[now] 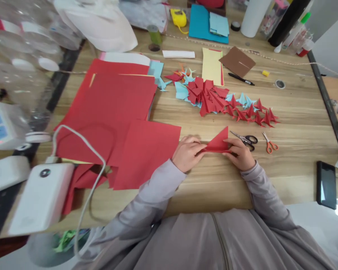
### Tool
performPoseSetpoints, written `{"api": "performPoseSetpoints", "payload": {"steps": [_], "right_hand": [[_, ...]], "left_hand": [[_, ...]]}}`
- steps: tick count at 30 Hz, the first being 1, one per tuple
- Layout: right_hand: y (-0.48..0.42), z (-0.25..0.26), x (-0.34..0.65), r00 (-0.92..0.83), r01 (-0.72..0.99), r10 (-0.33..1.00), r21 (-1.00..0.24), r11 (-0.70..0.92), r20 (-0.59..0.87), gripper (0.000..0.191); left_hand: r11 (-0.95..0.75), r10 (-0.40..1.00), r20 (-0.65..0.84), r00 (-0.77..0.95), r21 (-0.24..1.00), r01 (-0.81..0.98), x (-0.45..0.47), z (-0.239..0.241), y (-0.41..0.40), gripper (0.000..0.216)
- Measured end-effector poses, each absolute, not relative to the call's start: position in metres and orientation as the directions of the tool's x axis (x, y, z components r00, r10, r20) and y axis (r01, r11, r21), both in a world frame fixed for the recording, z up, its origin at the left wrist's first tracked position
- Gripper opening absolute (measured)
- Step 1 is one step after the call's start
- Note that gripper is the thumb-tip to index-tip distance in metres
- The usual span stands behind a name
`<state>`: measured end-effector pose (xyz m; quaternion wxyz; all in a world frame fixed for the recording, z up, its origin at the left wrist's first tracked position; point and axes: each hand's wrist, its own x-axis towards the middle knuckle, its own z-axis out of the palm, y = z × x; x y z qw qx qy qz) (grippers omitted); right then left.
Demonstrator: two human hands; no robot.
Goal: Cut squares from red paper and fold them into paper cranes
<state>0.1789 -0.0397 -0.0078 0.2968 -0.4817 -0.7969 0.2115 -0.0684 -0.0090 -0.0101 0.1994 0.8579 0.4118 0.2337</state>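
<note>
**Head view: two hands fold a red paper triangle**

The head view looks down at a wooden table (pixel 293 123). Closest to the camera are two grey sleeves. The left hand (pixel 187 153) and the right hand (pixel 240 153) meet near the front edge of the table. Between them is a folded red paper triangle (pixel 218 143). Its point sticks up and its long edge lies flat on the wood. The left fingers curl and pinch the left end of the paper. The right fingers curl and press down on the right end. Both hands are closed on the paper.

Just beside the right hand lie black scissors (pixel 246 139) and small orange scissors (pixel 269 144). A dark phone (pixel 326 184) lies far off to the right. On the left sits a white box with a cable (pixel 41 197). Big red paper sheets (pixel 115 112) spread out to the left of the hands.

Farther back is a pile of folded red and blue paper shapes (pixel 219 99). Behind it lie a yellow sheet (pixel 211 66), a brown card (pixel 237 60) and a black pen (pixel 240 79). At the far edge is blue paper (pixel 202 24).
</note>
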Motion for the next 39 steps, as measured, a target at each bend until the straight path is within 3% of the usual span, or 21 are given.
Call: {"api": "performPoseSetpoints", "payload": {"steps": [3,7,14,17,20,22,25,31,39], "right_hand": [[-0.040,-0.005,0.172,-0.282,0.679,0.926,-0.629,0.379,0.253,0.031],[-0.041,-0.005,0.162,-0.180,0.761,0.949,-0.575,0.302,0.260,0.028],[-0.043,0.002,0.150,-0.150,0.916,0.963,-0.336,0.220,0.223,0.021],[-0.043,0.003,0.148,-0.147,0.933,0.967,-0.297,0.205,0.206,0.022],[-0.042,0.003,0.148,-0.141,0.935,0.969,-0.296,0.198,0.201,0.023],[-0.043,0.003,0.148,-0.139,0.934,0.972,-0.302,0.192,0.189,0.023],[-0.043,0.003,0.149,-0.135,0.931,0.974,-0.314,0.187,0.180,0.022],[-0.042,0.003,0.150,-0.145,0.926,0.969,-0.319,0.204,0.201,0.023],[-0.042,0.001,0.151,-0.144,0.924,0.972,-0.326,0.199,0.185,0.013]], "left_hand": [[-0.522,0.843,0.217,0.492,0.549,0.652,-0.066,-0.008,-0.011,0.031],[-0.456,0.879,0.145,0.454,0.533,0.713,-0.058,-0.003,-0.014,0.037],[-0.391,0.919,0.159,0.360,0.467,0.793,-0.047,-0.002,-0.019,0.044],[-0.325,0.944,0.195,0.268,0.391,0.861,-0.048,0.000,-0.023,0.045],[-0.336,0.913,0.341,0.226,0.311,0.889,-0.047,0.006,-0.034,0.039],[-0.544,0.809,0.428,0.404,0.281,0.791,-0.043,0.008,-0.045,0.036],[-0.687,0.720,0.341,0.604,0.227,0.691,-0.031,0.008,-0.061,0.039],[-0.669,0.738,0.109,0.667,0.253,0.699,-0.021,0.001,-0.070,0.060],[-0.663,0.723,0.014,0.691,0.297,0.687,-0.022,0.001,-0.068,0.064]]}}
